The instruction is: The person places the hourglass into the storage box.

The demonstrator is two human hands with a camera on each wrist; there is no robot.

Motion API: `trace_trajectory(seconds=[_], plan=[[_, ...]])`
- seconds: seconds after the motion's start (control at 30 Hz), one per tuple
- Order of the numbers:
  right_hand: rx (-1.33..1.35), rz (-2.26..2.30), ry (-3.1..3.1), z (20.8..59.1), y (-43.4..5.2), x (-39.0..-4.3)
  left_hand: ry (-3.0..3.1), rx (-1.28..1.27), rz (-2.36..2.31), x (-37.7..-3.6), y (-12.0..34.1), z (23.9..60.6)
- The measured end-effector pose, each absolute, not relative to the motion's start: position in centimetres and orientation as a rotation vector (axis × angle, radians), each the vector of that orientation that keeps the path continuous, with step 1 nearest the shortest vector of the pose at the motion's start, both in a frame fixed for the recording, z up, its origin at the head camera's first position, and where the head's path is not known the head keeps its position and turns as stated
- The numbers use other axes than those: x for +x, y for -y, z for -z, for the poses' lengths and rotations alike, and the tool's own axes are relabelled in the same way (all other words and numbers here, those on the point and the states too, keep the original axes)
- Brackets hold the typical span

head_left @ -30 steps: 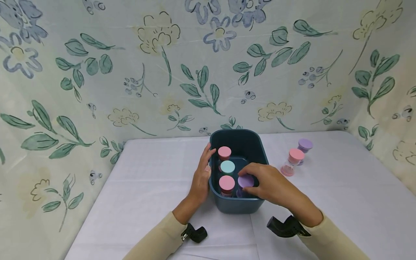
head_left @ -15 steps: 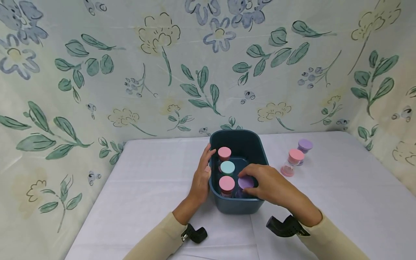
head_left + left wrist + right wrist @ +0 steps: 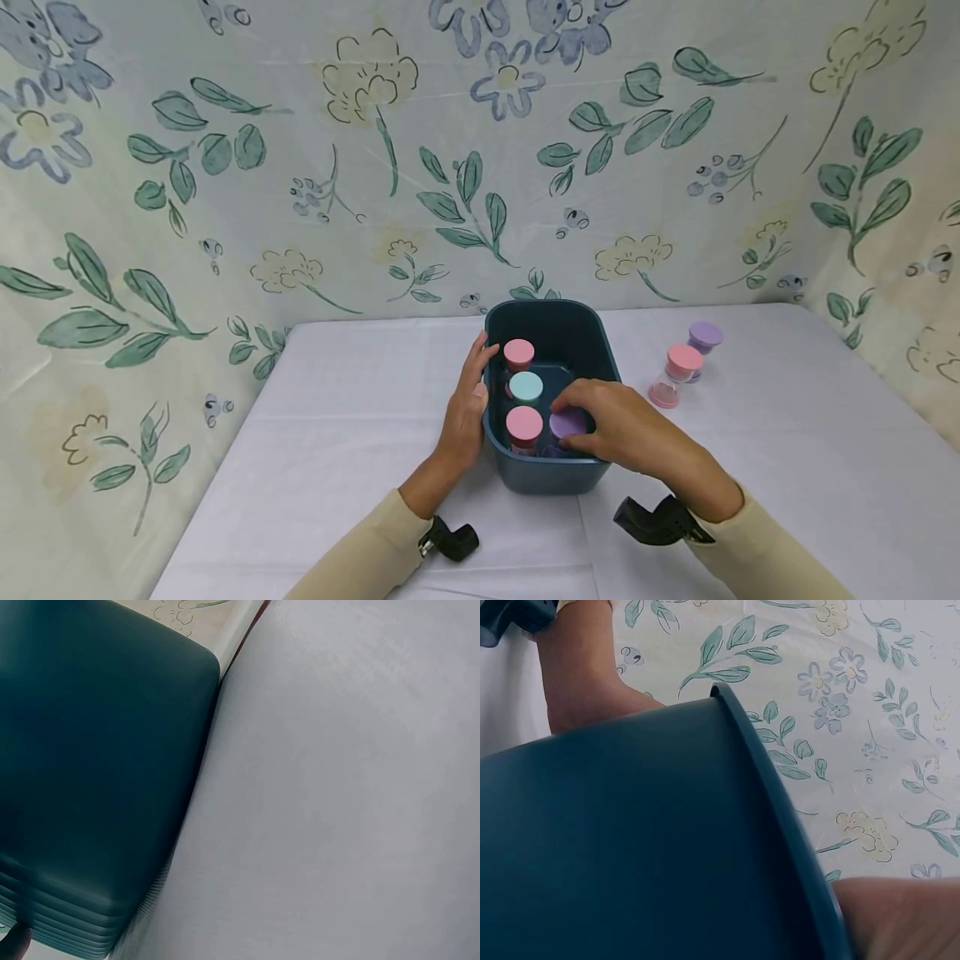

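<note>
In the head view, my right hand [image 3: 626,421] reaches over the near right rim of a dark blue bin [image 3: 555,477]. Its thumb and fingers pinch the purple cap of a sand timer [image 3: 567,422] standing inside, whose lower part is mostly hidden. My left hand [image 3: 463,412] rests along the bin's left wall with its fingers extended. A row along the left inside holds a pink-capped timer [image 3: 519,353], a teal-capped timer [image 3: 526,386] and a nearer pink-capped timer [image 3: 524,424]. The left wrist view shows the bin wall [image 3: 97,765] with one fingertip [image 3: 15,941].
Right of the bin, a pink sand timer [image 3: 677,372] stands on the white-covered table [image 3: 337,417]. Just behind it is a purple sand timer [image 3: 706,337]. A floral cloth [image 3: 450,125] hangs behind the table. Black wrist cameras are strapped on both forearms.
The purple timer under my right hand appears slightly straighter and lower than a second ago. Both hands and the bin stay nearly in place.
</note>
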State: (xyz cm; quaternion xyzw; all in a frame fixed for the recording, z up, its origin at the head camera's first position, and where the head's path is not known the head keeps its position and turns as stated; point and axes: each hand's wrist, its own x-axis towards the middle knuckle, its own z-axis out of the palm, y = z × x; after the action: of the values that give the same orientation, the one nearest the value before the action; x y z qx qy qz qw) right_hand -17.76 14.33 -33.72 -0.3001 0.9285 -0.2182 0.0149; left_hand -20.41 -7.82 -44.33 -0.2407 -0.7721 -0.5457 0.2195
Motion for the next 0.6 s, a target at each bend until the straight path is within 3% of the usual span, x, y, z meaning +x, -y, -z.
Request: trace_trajectory(seconds=[0.43, 0.6], plan=[[-0.957, 0.703, -2.902, 34.0, -14.5, -17.8, 2.147, -0.655, 1.57, -18.6, 7.4, 41.5], [-0.957, 0.735, -2.902, 34.1, -14.7, -17.7, 2.156, -0.646, 1.519, -19.9, 7.6, 43.5]])
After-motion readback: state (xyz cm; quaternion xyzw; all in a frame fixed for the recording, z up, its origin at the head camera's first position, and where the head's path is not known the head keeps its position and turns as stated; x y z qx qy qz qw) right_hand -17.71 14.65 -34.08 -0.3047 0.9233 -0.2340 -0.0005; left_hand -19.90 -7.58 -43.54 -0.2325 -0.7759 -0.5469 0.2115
